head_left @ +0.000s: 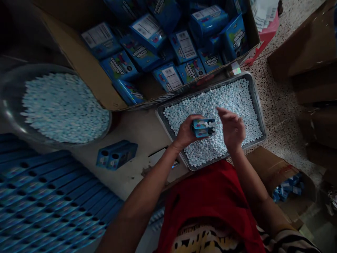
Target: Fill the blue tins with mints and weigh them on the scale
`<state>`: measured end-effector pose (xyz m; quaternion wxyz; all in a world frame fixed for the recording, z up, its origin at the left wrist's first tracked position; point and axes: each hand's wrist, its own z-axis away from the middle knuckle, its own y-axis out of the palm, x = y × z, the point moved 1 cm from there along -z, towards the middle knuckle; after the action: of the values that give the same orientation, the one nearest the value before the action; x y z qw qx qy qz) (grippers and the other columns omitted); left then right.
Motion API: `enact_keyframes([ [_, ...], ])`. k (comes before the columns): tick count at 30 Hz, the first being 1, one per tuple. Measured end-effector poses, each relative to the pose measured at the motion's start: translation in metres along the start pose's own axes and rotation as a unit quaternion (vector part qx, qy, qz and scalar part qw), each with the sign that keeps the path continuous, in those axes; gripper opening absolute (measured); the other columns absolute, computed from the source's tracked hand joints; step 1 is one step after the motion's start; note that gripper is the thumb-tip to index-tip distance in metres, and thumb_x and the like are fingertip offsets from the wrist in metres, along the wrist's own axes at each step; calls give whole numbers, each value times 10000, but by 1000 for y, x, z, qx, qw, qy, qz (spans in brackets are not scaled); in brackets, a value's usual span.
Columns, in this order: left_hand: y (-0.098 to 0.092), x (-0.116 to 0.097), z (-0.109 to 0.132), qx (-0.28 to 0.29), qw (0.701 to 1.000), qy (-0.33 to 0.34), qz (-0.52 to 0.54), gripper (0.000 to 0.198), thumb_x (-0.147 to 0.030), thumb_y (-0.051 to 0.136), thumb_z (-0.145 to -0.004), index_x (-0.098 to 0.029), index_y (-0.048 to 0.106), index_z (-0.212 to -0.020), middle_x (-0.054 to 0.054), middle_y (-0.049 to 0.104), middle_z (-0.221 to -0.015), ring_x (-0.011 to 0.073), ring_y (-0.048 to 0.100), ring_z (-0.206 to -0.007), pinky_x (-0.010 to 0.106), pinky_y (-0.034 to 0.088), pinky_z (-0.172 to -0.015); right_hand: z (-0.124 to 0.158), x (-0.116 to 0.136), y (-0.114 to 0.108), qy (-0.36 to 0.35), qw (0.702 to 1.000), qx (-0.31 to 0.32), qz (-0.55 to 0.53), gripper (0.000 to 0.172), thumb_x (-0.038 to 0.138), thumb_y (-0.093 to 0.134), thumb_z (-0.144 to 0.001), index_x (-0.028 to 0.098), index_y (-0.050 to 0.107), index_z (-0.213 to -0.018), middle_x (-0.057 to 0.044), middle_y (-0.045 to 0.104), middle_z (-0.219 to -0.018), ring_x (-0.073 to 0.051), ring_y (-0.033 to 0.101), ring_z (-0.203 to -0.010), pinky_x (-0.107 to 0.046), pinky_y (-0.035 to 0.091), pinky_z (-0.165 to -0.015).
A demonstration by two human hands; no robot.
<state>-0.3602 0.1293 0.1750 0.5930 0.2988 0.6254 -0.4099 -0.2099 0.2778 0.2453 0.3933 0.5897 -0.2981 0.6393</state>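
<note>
My left hand (185,133) grips a small blue candy box (203,127), held sideways with its open end facing right. White candies show at that open end. My right hand (231,127) sits just right of the box, fingers bent and close to the opening; whether it pinches candies I cannot tell. Both hands hover over a metal tray (256,102) filled with pale blue-white candies.
A cardboard carton (86,70) of blue "Caramelo Macizo" boxes stands behind the tray. A round bowl (10,105) of candies sits at left. Two blue boxes (116,154) lie on the table. Rows of blue boxes (47,203) fill the lower left. Brown cartons (305,52) stand right.
</note>
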Motion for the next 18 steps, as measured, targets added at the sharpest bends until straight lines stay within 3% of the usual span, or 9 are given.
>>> enact_keyframes([
  [2, -7, 2, -1, -21, 1000, 5, 22, 813, -544, 1036, -654, -291, 625, -1308, 100, 730, -1364, 324, 737, -1282, 529, 593, -1118, -14, -27, -40, -31, 988, -48, 143, 505, 629, 371, -1084, 272, 727, -1046, -107, 723, -1359, -305, 657, -1373, -616, 480, -1201],
  [5, -17, 4, 3, -13, 999, -13, 27, 844, -588, 1045, -620, -317, 625, -1300, 94, 740, -1349, 360, 715, -1332, 595, 575, -1160, -41, -70, -84, -57, 913, -83, 395, 517, 645, 453, -1064, 253, 740, -1240, -137, 639, -1505, -321, 548, -1476, -631, 373, -1274],
  [7, -22, 6, 8, -21, 998, -42, 30, 848, -639, 1024, -624, -335, 620, -1304, 87, 744, -1320, 371, 712, -1337, 627, 577, -1162, -56, -93, -85, -71, 868, -48, 488, 584, 683, 543, -1023, 245, 713, -1370, -149, 585, -1584, -352, 475, -1533, -639, 322, -1297],
  [9, -25, 11, 14, -59, 996, -54, 34, 855, -662, 1009, -635, -352, 603, -1321, 78, 737, -1310, 365, 715, -1326, 631, 587, -1148, -60, -107, -65, -80, 848, -16, 523, 662, 705, 657, -963, 252, 682, -1445, -154, 553, -1613, -382, 432, -1555, -637, 314, -1294],
  [11, -27, 19, 21, -87, 995, -43, 29, 868, -645, 1016, -627, -358, 588, -1326, 68, 729, -1295, 351, 722, -1303, 615, 591, -1138, -53, -113, -36, -76, 849, -5, 522, 700, 707, 745, -905, 256, 685, -1438, -162, 558, -1587, -400, 444, -1532, -628, 339, -1275],
  [13, -29, 27, 29, -108, 993, -50, 13, 895, -644, 1017, -614, -346, 569, -1329, 67, 719, -1293, 331, 735, -1254, 574, 611, -1098, -42, -115, -9, -57, 864, 6, 500, 620, 664, 781, -885, 247, 725, -1339, -166, 628, -1474, -388, 530, -1437, -593, 407, -1232],
  [16, -34, 36, 40, -155, 984, -86, -24, 945, -684, 1009, -586, -290, 555, -1315, 68, 706, -1251, 289, 749, -1117, 476, 644, -972, -26, -114, 11, 7, 911, 29, 412, 427, 568, 799, -839, 240, 756, -1107, -122, 739, -1170, -323, 670, -1175, -498, 523, -1107],
  [18, -39, 36, 45, -173, 979, -89, -62, 919, -666, 1015, -586, -258, 576, -1282, 60, 699, -1204, 270, 736, -1064, 438, 631, -938, -19, -107, 16, 88, 953, 32, 289, 374, 567, 797, -784, 243, 730, -959, -68, 742, -970, -277, 704, -975, -448, 579, -977],
])
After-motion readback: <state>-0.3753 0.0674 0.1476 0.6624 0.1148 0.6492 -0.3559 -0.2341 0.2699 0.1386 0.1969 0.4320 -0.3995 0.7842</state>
